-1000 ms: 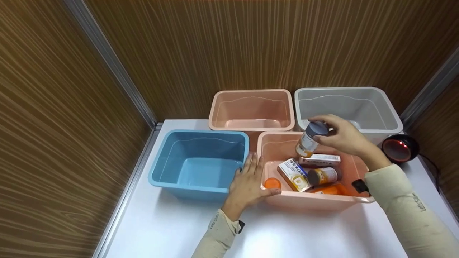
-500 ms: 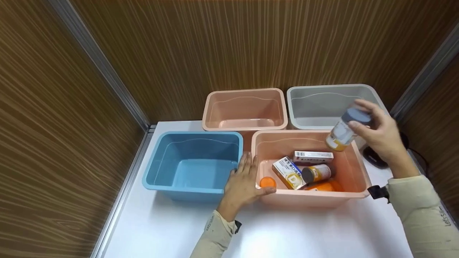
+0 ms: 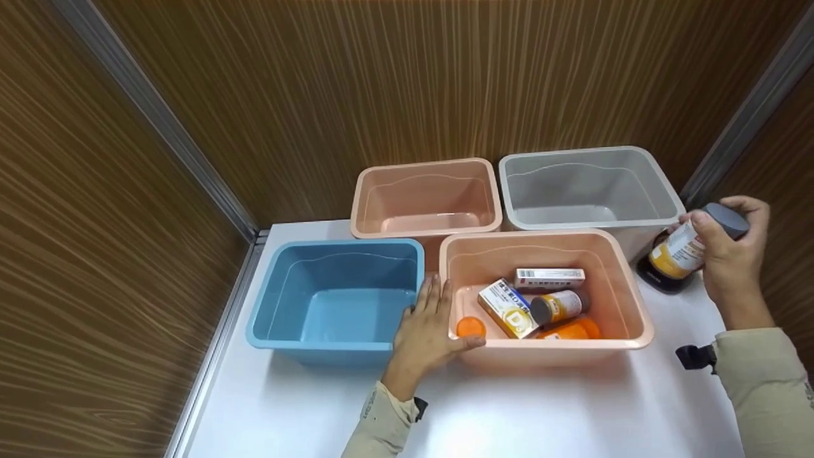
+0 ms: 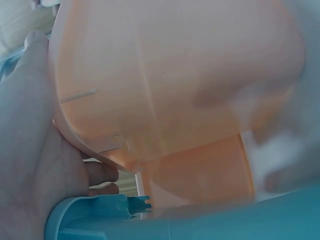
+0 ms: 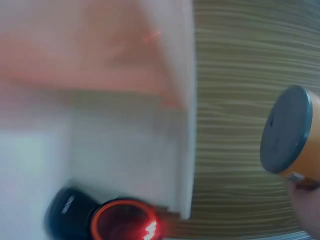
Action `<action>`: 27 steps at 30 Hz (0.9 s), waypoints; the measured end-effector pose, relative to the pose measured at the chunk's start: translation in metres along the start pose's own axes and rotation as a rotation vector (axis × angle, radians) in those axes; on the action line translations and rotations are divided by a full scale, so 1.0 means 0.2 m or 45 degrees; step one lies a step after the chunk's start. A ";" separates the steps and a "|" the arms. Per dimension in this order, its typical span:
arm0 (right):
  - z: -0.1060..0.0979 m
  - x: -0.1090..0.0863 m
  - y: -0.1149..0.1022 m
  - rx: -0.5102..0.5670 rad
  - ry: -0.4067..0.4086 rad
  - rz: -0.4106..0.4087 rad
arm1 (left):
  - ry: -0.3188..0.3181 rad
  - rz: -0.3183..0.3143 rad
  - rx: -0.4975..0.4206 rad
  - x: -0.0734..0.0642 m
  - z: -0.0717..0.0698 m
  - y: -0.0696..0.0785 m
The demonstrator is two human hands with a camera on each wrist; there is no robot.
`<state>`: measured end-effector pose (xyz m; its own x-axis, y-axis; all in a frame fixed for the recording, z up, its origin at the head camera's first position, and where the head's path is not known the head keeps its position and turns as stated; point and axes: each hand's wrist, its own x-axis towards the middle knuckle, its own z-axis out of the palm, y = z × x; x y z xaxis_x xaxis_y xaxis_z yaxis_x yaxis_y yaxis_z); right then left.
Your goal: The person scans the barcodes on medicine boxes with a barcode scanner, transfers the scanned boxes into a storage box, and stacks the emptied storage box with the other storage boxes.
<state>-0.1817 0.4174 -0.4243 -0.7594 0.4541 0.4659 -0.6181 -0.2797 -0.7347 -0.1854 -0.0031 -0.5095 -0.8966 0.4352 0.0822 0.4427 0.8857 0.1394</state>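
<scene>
Here's the bottle (image 3: 682,249) at far right, beyond the right rim of the near pink bin (image 3: 553,344), and it's a smart one: white label above, a yellow-orange band below, a dark grey cap (image 3: 730,219) on top. It's tilted, cap up to the right, base down to the left. From the head it overlaps a black scanner (image 3: 656,277); whether they touch, I can't tell. The right wrist view catches a round, dark grey end, an orange side, and red light on the scanner.

The right hand (image 3: 731,267) has it pinched at the capped end, thumb on the near left, fingers curled round the far right. That forearm reaches up from the near right in a beige sleeve (image 3: 757,369), black strap at the wrist.

Over to the left hand (image 3: 423,337), palm down at the near left corner of that pink bin, beside the blue bin (image 3: 318,346): fingers straight, close together and pointing far, thumb spread rightward along the near rim.
</scene>
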 end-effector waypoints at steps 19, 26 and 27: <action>-0.27 -0.09 0.15 -1.483 0.059 0.386 | 0.026 0.018 -0.017 -0.01 0.02 0.00; -0.33 -0.10 0.14 -1.509 -0.019 0.526 | 0.018 0.008 -0.022 -0.01 0.00 0.00; -0.33 -0.10 0.15 -1.508 -0.021 0.526 | 0.022 0.007 -0.024 -0.01 0.00 -0.01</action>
<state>-0.1714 0.4571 -0.4875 -0.8604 0.5007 0.0951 0.2222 0.5365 -0.8142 -0.1848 -0.0047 -0.5094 -0.8938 0.4372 0.0997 0.4480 0.8801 0.1573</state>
